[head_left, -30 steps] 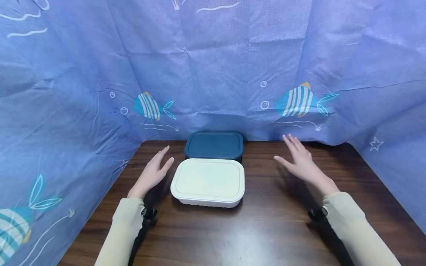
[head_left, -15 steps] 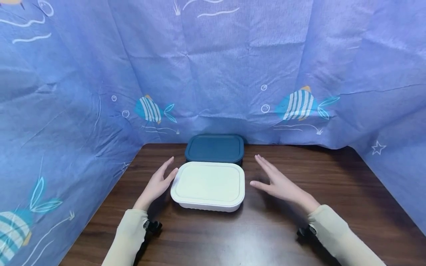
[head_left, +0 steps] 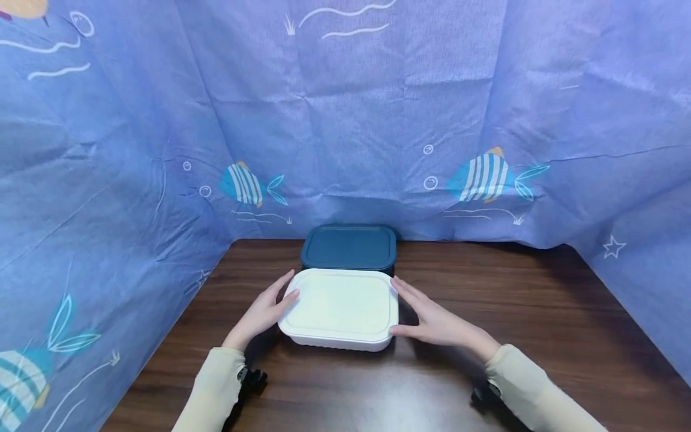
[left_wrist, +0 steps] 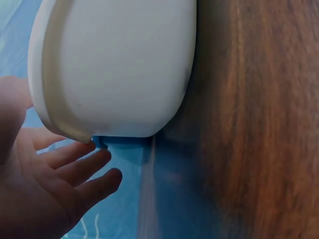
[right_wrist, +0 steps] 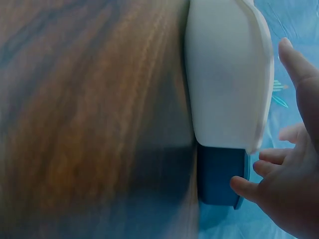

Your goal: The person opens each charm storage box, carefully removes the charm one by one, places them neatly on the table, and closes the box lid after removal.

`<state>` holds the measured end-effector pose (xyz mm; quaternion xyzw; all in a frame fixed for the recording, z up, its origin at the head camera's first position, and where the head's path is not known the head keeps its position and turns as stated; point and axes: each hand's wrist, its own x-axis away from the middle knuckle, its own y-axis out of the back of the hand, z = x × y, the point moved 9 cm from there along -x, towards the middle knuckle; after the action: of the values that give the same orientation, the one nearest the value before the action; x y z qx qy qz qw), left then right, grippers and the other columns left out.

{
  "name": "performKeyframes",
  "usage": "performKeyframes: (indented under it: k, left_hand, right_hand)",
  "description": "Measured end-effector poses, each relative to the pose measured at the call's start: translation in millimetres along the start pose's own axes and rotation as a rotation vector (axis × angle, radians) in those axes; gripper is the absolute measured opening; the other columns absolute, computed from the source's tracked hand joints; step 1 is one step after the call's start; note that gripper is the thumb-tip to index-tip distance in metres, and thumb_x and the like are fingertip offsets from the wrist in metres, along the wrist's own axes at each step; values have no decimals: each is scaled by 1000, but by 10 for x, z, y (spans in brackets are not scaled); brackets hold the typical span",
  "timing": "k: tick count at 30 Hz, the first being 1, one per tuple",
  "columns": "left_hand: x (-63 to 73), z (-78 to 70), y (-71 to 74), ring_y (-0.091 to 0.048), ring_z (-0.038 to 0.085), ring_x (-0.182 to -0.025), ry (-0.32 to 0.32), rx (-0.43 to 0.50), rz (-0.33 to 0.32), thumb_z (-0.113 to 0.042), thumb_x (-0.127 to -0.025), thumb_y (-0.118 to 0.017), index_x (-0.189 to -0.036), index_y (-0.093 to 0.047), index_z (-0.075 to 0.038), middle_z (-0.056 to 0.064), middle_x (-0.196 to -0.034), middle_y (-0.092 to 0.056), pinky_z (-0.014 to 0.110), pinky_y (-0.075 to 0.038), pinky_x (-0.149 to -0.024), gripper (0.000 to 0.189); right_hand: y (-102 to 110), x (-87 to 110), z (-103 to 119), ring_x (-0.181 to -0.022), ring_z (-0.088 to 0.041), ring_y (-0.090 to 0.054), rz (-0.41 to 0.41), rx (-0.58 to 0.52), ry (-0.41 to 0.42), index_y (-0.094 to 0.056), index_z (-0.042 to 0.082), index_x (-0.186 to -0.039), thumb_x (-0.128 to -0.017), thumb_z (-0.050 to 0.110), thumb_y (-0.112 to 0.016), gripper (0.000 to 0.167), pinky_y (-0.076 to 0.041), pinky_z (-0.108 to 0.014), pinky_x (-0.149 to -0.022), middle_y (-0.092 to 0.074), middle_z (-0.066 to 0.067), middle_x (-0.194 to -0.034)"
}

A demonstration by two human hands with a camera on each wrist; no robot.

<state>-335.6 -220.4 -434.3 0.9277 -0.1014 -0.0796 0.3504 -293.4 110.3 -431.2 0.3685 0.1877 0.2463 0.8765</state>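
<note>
A white rectangular food container (head_left: 340, 306) with a lid stands on the table, its long side facing me. My left hand (head_left: 261, 312) is at its left end, thumb over the lid's edge and fingers reaching along the far left corner. In the left wrist view those fingers (left_wrist: 82, 169) are spread and fairly straight by the rim. At the right end, my right hand (head_left: 437, 321) has its fingertips right at the lid's edge. The right wrist view shows its thumb (right_wrist: 294, 59) and fingers spread apart. Directly behind the white container sits a dark blue lidded container (head_left: 349, 247), partly hidden by it.
The dark brown wooden table (head_left: 518, 294) has a glossy reflection near its front. A blue curtain (head_left: 351, 132) printed with striped fish hangs behind the table and along both sides. The blue container stands close against the curtain.
My right hand has moved left across the table to the white container's right end. My left hand has shifted slightly right and closer, its thumb now over the lid. Both containers stay in place.
</note>
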Motion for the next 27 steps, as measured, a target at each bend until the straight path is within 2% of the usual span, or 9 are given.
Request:
performKeyframes:
  k: [3,11,18,21,27]
  left_hand:
    - [17,-6,-7,-31,36,-147,-19,-26,4,-44,-101,-59,-157,-35,-5,17,-159,-36,55,-28,-116,72]
    - [101,66,5,-34,38,-145,-6,-35,12,-44,-100,-61,-156,-37,-5,19,-157,-39,57,-29,-115,72]
    - [130,73,20,-34,37,-145,-1,-24,0,-45,-99,-62,-155,-38,-5,18,-157,-39,57,-29,-115,72]
    - [134,108,13,-34,36,-145,19,-14,0,-47,-99,-62,-156,-38,-8,16,-157,-39,57,-29,-115,73]
    - [131,122,18,-35,35,-145,14,-20,-7,-47,-100,-61,-156,-38,-6,16,-157,-40,57,-29,-115,73]
  right_hand:
    - [-45,-16,15,-152,-29,-17,11,-14,4,-18,15,-163,-88,59,-71,102,-25,-54,-117,-13,-6,-168]
    - [-112,-45,27,-152,-26,-16,45,-12,9,-17,11,-162,-82,63,-74,112,-28,-52,-116,-5,-3,-169]
    - [-144,-72,3,-152,-29,-14,45,-30,-4,-10,7,-162,-80,63,-77,120,-27,-53,-116,-1,-13,-169]
    - [-163,-69,-17,-152,-30,-14,64,-34,-19,-10,7,-162,-79,62,-78,121,-27,-52,-116,1,-14,-169]
    - [-178,-81,-37,-151,-33,-16,97,-24,-48,-9,9,-163,-78,64,-77,122,-29,-52,-116,5,-11,-168]
